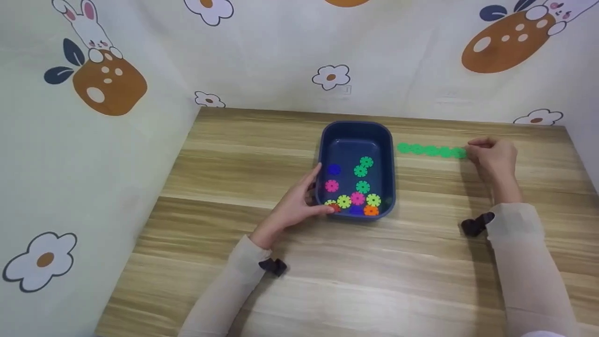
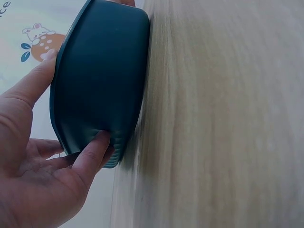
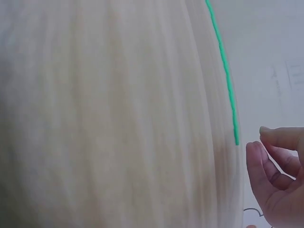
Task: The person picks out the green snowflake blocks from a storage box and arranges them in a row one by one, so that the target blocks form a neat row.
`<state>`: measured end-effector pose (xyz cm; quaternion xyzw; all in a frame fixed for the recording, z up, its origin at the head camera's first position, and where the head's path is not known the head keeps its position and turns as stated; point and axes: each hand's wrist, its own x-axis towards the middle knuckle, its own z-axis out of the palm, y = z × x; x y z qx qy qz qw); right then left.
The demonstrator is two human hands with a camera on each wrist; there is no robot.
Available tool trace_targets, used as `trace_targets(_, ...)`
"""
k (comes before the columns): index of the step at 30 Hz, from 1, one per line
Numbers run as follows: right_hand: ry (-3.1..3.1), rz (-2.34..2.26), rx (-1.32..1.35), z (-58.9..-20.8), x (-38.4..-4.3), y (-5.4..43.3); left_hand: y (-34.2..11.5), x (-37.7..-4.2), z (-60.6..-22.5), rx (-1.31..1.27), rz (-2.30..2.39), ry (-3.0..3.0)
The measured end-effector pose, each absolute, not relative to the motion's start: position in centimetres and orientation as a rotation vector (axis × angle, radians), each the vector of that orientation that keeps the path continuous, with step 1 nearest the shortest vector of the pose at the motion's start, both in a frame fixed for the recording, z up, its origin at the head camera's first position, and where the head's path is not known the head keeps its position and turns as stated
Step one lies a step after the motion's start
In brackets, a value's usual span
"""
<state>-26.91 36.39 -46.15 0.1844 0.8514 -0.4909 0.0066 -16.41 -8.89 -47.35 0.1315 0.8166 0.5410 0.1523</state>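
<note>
A dark blue plastic bin (image 1: 348,149) stands on the table, with several loose flower-shaped discs lying in its near half. Among them are a pink disc (image 1: 332,186), an orange disc (image 1: 371,210) and a green disc (image 1: 362,186). My left hand (image 1: 294,205) holds the bin at its near left corner, thumb and fingers spread around the wall (image 2: 102,71). To the right of the bin lies a straight strip of joined green discs (image 1: 430,150). At the strip's right end is my right hand (image 1: 498,158); in the right wrist view its fingers (image 3: 256,166) are loosely bent, apart from the strip (image 3: 227,71).
The wood-grain table (image 1: 365,276) meets a patterned back wall (image 1: 271,61) just beyond the bin and strip. Another wall (image 1: 42,154) borders the table on the left. Small black devices are strapped at both wrists.
</note>
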Motion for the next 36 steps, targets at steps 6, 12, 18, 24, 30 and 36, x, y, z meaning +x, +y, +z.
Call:
trace_targets(6,2.737,-1.404,0.514,-45.5,-27.1,35.4,-9.0,-16.4,-47.5,0.387,1.541,2.365)
trace_targets(12,2.764,-1.392,0.469,-44.9,-27.2,33.9,-9.0,-16.4,-47.6,0.409,1.557,2.369)
trace_targets(18,2.733,-1.528,0.402,-44.4,-27.2,32.2,-9.0,-16.4,-47.6,0.418,1.569,2.362)
trace_targets(24,2.671,-1.708,0.305,-44.0,-27.0,30.5,-9.0,-16.5,-47.6,0.415,1.592,2.321)
trace_targets(30,2.558,-1.827,0.245,-43.4,-26.7,29.1,-9.0,-16.4,-47.5,0.414,1.581,2.324)
trace_targets(36,2.527,-1.845,0.169,-42.9,-26.6,27.7,-8.9,-16.5,-47.5,0.416,1.587,2.331)
